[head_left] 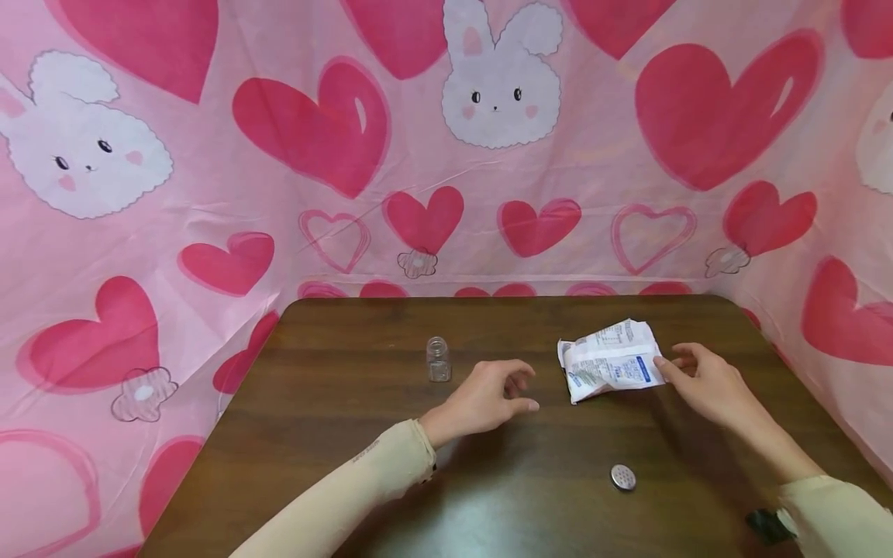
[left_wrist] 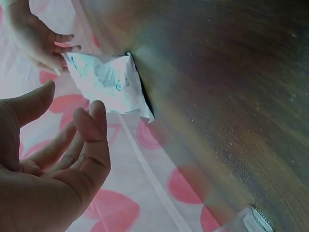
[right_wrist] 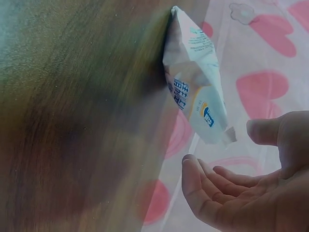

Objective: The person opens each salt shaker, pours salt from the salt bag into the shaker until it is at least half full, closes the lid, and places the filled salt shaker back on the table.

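A white printed plastic packet (head_left: pixel 608 361) with blue lettering sits on the right part of the table, its right corner raised. Just beside that corner is my right hand (head_left: pixel 715 387). In the right wrist view, its thumb and fingers stand apart near the tip of the packet (right_wrist: pixel 195 72), with nothing between them. My left hand (head_left: pixel 483 397) hovers over the middle of the table, between the packet and a small clear jar (head_left: pixel 438 361). In the left wrist view its fingers are loosely bent and hold nothing. The jar stands upright, uncapped.
A round silver lid with small holes (head_left: pixel 623 478) lies on the brown wooden table (head_left: pixel 335 434) near the front right. Pink cloth (head_left: pixel 593 170) with hearts and rabbits hangs behind the table and along both sides. Fine pale specks dot the tabletop in the left wrist view.
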Available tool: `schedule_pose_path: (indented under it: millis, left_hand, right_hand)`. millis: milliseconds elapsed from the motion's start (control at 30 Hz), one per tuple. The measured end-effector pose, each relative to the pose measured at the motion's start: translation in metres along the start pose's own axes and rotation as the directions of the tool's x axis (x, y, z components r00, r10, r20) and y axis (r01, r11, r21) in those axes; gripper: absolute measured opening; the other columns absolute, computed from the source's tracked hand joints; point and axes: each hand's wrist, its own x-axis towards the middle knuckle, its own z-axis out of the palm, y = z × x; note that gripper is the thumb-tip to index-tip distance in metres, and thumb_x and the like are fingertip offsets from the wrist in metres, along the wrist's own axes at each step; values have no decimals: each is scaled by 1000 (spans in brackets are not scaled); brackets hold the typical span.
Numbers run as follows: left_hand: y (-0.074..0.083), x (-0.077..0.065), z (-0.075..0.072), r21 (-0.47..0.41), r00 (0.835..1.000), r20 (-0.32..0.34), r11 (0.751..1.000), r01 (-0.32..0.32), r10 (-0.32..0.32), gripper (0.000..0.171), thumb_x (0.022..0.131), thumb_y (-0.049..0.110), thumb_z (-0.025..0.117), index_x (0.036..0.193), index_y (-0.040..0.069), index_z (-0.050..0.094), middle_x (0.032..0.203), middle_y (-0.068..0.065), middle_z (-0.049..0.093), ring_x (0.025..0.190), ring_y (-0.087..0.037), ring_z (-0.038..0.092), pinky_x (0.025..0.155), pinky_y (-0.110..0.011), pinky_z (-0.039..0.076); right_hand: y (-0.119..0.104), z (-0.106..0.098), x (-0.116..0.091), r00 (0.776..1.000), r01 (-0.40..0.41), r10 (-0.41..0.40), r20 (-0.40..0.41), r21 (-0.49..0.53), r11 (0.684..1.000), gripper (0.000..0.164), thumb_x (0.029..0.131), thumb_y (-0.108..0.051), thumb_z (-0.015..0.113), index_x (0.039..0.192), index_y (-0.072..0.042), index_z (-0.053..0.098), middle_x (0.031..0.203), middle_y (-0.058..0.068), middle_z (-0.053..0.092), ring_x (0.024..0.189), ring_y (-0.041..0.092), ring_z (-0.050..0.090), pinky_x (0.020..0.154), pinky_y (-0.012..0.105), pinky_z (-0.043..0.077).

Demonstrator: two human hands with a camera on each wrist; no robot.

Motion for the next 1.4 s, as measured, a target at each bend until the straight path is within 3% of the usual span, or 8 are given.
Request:
schedule_pose_path:
  millis: [200,467,700,833,1000,1100,1233,1400]
  left_hand:
    - [3,6,5,-3,1000,-14,1000,21,-21,37,94,21,83,126,8,70,100,-4,72,80,0,61,73,-18,51]
    - [4,20,14,14,998,-54,999,44,-44,38,94,20,83,127,8,69,94,2,71,75,-1,60,71,-18,50]
    - [8,32,23,22,997,-29,997,75,-74,43,94,22,83,131,8,68,98,-4,74,74,-1,60,71,-19,50]
    - [10,35,27,26,996,-8,995,92,-92,45,94,23,83,133,8,67,97,-2,73,75,-1,60,71,-18,50]
    - [9,36,33,21,995,-14,995,100,-100,46,92,22,84,132,7,67,95,-2,73,73,-1,60,69,-18,49]
    - [10,37,36,16,995,-18,995,102,-102,47,92,22,85,133,6,67,95,-3,73,72,0,60,68,-18,49]
    - [12,39,39,15,994,-14,994,106,-106,49,92,21,85,134,4,67,93,-1,73,72,0,60,68,-18,49]
    - [13,44,40,11,995,-8,995,98,-98,50,92,20,85,135,4,66,89,3,71,72,0,60,69,-17,49]
  right_hand:
    - [0,-1,9,999,-28,29,23,-9,1000,68,109,-41,56,134,22,49,122,43,61,112,57,60,86,63,50]
    - [-4,6,17,997,-41,40,59,8,999,67,109,-39,56,134,22,50,123,43,61,108,52,62,87,61,52]
    - [-2,12,21,994,-59,50,101,96,994,63,108,-34,60,134,23,49,110,35,68,79,29,70,63,34,55]
    - [0,14,23,994,-52,41,96,120,991,61,107,-30,62,132,24,51,100,24,72,77,24,68,61,29,53]
    - [0,16,26,994,-61,45,104,155,986,60,107,-32,62,133,22,53,98,15,71,81,19,60,66,27,49]
    - [-2,20,28,989,-81,50,136,235,969,57,108,-28,61,134,21,51,99,13,72,80,15,62,68,28,54]
    - [-3,26,30,985,-103,49,163,340,935,53,109,-21,59,135,23,48,101,15,72,78,12,67,68,34,61]
    - [-5,30,32,987,-98,41,156,376,921,50,109,-18,57,135,24,48,101,17,72,78,13,67,68,37,62]
